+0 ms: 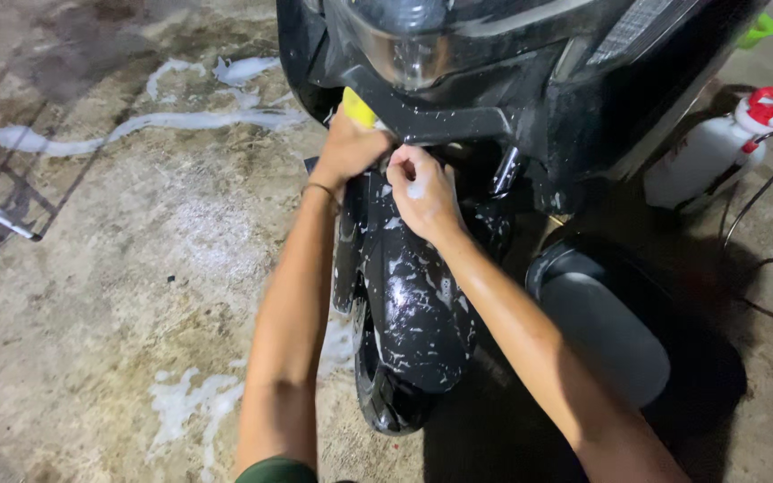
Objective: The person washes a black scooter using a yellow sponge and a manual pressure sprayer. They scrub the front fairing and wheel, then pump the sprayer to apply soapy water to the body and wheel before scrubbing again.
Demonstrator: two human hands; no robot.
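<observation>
The left hand [348,148] sits in the upper middle of the frame, fingers closed around a yellow sponge [359,108] and pressing it up against the black front panel [458,112] of a scooter, just under the headlight [404,40]. A thin bracelet [319,188] circles that wrist. Just beside it, to the right, the right hand [422,192] is curled into a loose fist with suds on the knuckles, its fingertips hooked at the lower edge of the same panel; whether it pinches anything I cannot tell. Both hands work in the gap above the front mudguard [418,295], which runs down the centre of the frame, glossy black and flecked with white foam, over the front tyre [386,402].

Judging by the foam, the step in hand is the soaping stage: scrubbing the recess between panel and mudguard. The next move calls for working the sponge along the tight edges while the other hand steadies.

Farther out, the wet concrete floor [136,295] shows foam streaks [145,121] at upper left, and a white pump sprayer with a red handle [717,152] stands at upper right.
</observation>
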